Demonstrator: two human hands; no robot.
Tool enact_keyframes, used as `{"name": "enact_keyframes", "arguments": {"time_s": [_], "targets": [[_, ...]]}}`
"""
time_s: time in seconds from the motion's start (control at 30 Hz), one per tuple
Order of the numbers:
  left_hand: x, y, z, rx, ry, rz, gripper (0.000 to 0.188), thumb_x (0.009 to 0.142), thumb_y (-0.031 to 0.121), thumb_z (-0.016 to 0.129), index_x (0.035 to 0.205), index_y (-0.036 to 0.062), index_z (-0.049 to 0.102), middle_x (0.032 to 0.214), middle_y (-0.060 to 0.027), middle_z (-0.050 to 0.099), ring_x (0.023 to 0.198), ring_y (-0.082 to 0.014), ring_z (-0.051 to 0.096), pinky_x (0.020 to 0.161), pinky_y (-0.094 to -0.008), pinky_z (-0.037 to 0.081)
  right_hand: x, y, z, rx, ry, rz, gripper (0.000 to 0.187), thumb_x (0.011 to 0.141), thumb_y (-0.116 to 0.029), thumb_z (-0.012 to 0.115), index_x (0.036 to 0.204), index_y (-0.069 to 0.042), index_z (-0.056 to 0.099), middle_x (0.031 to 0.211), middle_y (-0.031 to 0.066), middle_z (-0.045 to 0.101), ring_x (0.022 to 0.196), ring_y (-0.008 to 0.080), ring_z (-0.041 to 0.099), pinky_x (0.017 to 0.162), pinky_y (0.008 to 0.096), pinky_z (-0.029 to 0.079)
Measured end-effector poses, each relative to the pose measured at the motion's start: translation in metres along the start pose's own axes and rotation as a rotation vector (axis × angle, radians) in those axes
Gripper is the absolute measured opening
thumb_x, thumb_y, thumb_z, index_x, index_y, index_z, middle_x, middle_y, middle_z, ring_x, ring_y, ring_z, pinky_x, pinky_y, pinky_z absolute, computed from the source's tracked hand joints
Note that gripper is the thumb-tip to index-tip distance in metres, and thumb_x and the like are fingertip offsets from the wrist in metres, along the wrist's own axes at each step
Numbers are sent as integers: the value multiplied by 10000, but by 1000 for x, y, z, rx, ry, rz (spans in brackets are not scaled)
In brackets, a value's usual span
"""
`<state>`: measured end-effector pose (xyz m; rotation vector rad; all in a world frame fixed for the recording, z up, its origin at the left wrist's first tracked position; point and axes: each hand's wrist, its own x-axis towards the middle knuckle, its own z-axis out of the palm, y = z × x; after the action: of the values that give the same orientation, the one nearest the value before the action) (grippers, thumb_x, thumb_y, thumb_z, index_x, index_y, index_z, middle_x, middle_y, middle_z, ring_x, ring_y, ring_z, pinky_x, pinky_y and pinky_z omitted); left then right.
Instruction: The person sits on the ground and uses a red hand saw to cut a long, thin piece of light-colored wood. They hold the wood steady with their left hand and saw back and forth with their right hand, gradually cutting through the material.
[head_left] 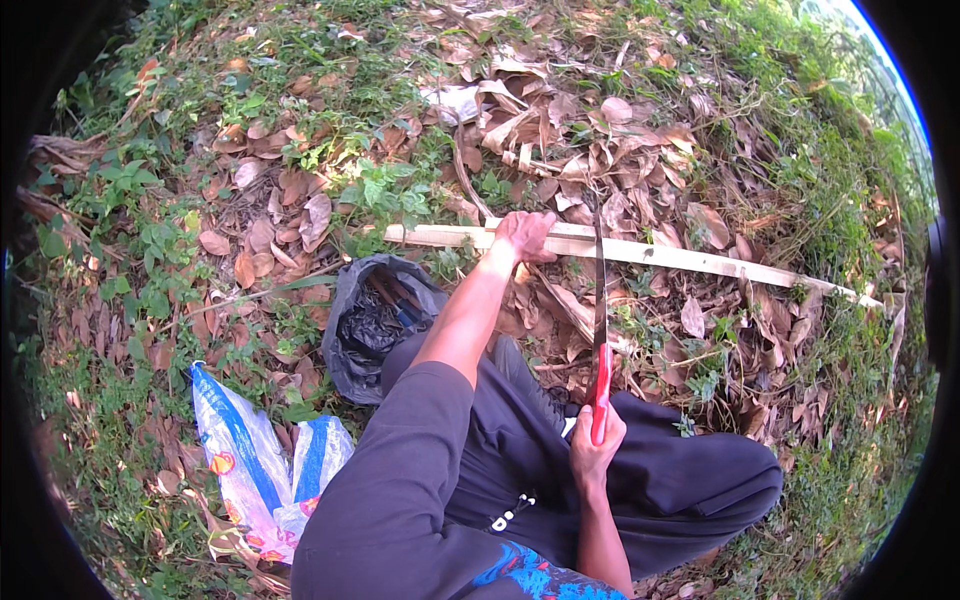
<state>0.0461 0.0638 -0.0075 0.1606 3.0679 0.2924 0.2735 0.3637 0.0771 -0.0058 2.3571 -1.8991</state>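
Note:
A long pale wooden strip (690, 257) lies across the leaf-covered ground in front of me, running from the middle to the far right. My left hand (525, 237) is closed over it near its left end, pressing it down. A second short piece of pale wood seems to lie along it under the hand, but I cannot tell for certain. My right hand (597, 447) grips the red handle of a hand saw (602, 375). The saw's dark narrow blade, seen nearly edge-on, points away from me and crosses the strip just right of my left hand.
A dark bucket-like bag (345, 330) holding black plastic and some tools stands left of my leg. Farther left lies a blue, white and pink plastic bag (250, 450). My bent legs in dark trousers (690, 470) fill the near side. Dry leaves (560, 120) and green weeds surround everything.

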Motion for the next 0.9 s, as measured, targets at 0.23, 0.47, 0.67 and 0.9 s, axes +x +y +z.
{"name": "enact_keyframes", "arguments": {"time_s": [0.23, 0.47, 0.67, 0.9], "targets": [[3, 1, 0, -12, -18, -30, 617, 744, 512, 809, 1095, 83, 538, 939, -166, 718, 911, -355, 721, 792, -447, 579, 17, 2, 11, 8, -30, 1, 212, 893, -68, 592, 714, 4, 504, 518, 13, 423, 491, 75, 399, 467, 311, 339], [5, 1, 0, -16, 13, -42, 600, 717, 472, 816, 1076, 76, 542, 935, -160, 719, 897, -354, 720, 788, -450, 577, 15, 16, 5, 6, -54, 7, 245, 919, -71, 619, 717, -11, 496, 531, -5, 440, 485, 74, 385, 466, 298, 331], [2, 0, 1, 4, 37, -23, 591, 713, 468, 837, 1057, 79, 555, 945, -150, 718, 904, -341, 720, 800, -435, 575, 8, 17, 11, 179, -54, 108, 231, 937, -69, 621, 746, -12, 505, 553, -18, 442, 511, 58, 379, 471, 283, 323], [0, -1, 2, -18, 65, -15, 577, 715, 458, 835, 1056, 83, 561, 945, -146, 714, 914, -341, 716, 812, -438, 570, 8, 27, 11, 86, -54, 27, 217, 936, -60, 609, 752, -9, 507, 558, -11, 458, 510, 57, 396, 465, 283, 331]]}}
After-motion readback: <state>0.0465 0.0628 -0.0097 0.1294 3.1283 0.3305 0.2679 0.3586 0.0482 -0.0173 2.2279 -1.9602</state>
